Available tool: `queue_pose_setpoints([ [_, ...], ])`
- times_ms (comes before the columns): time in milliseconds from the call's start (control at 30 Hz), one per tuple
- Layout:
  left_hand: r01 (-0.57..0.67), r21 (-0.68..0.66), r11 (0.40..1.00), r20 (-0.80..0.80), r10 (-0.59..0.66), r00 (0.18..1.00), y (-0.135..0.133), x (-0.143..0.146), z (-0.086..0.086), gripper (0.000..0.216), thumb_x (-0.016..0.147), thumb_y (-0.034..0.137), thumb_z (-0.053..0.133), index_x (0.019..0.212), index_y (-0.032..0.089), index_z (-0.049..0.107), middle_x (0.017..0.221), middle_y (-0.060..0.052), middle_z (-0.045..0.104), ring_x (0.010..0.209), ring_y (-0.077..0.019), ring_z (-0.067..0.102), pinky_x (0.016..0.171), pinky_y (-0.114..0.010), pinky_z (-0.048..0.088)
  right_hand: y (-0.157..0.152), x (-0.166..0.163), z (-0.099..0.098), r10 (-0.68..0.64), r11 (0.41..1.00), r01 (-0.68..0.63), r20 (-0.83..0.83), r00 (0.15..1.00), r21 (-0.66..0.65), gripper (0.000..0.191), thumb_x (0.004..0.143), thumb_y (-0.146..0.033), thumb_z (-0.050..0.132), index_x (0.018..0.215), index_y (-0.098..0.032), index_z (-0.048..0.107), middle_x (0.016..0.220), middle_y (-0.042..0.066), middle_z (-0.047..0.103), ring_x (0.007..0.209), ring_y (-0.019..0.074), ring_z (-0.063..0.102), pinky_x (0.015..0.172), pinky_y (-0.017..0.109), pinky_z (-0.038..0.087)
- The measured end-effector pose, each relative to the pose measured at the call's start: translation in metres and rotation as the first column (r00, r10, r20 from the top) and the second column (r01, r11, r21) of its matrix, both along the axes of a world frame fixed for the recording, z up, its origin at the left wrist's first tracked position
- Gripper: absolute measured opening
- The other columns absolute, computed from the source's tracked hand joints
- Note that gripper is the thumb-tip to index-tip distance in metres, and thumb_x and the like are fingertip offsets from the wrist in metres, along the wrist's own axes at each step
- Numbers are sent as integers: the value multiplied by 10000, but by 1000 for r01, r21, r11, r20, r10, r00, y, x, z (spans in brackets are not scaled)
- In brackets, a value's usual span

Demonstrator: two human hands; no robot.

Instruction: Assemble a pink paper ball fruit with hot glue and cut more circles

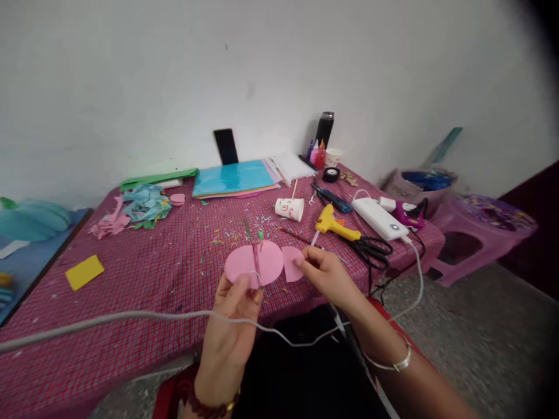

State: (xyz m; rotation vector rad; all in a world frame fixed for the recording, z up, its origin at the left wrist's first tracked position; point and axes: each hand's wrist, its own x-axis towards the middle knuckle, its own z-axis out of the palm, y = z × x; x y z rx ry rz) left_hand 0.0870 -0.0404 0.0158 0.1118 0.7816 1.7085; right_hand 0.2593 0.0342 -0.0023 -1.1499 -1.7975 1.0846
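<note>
Between thumb and fingers, my left hand [236, 311] grips a pink paper butterfly-like shape [269, 263], its two rounded lobes joined along a thin dark middle strip. A small green bit [261, 235] shows at its top. My right hand [325, 270] pinches a separate pink paper piece [292, 263], curved on one side and straight on another. The piece is held close beside the right lobe; whether they touch I cannot tell. Beyond my right hand lies a yellow glue gun [329, 221], with black scissors [373, 250] near its handle.
A white cable [148, 315] runs across the front, over my left wrist area. On the checked tablecloth [174, 279] are a tipped paper cup [289, 209], paper scraps [146, 203], coloured sheets [233, 177], a yellow paper [84, 272] and a white power bank [379, 218].
</note>
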Motion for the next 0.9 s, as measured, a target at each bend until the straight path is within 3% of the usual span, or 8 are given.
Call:
queue_pose_setpoints([
  [200,-80,-13,997,-89,79,993,3,-10,-8,203,659,123,808,801,221,702,840,18,735,708,-96,660,646,-189,528,8,-11,3,145,988,-156,265,953,20,249,895,-251,486,654,-194,457,600,-40,445,572,115,424,549,251,279],
  [333,-176,59,983,-342,186,921,9,-19,-12,197,643,159,825,790,205,702,852,12,729,824,-116,665,866,-234,507,17,-24,7,211,968,-247,403,891,40,227,891,-201,503,665,-185,487,614,-31,490,578,112,457,561,252,271],
  [400,-199,58,978,-396,205,895,13,-24,-14,195,658,186,818,815,208,705,872,6,730,860,-131,666,939,-273,477,24,-30,9,238,960,-279,427,872,34,231,895,-192,501,665,-180,500,625,-23,512,583,112,467,566,252,276],
  [567,-195,-58,979,-250,175,952,25,-33,-11,217,630,203,835,782,200,681,835,10,723,849,-130,661,913,-262,480,50,-38,12,243,954,-295,458,855,46,248,909,-186,497,661,-180,499,617,-23,510,585,116,478,564,253,291],
  [700,-268,-117,956,-220,238,946,38,-37,-5,229,624,184,839,737,197,640,799,35,700,783,-94,640,830,-211,496,61,-35,15,219,938,-330,565,796,101,147,876,-177,557,731,-173,583,704,13,574,652,147,528,604,274,345],
  [800,-298,-148,943,-256,254,933,46,-36,-3,250,616,191,847,748,195,635,770,37,693,735,-87,633,775,-195,505,55,-39,25,236,924,-336,418,877,184,81,861,-134,586,909,-178,635,885,42,615,790,156,570,689,277,412],
  [900,-276,-169,946,-270,224,936,51,-32,-4,256,623,240,849,732,194,622,750,32,690,717,-91,637,748,-195,513,44,-55,33,258,916,-291,150,954,275,74,904,-150,567,856,-186,609,798,3,584,739,119,553,676,244,421],
])
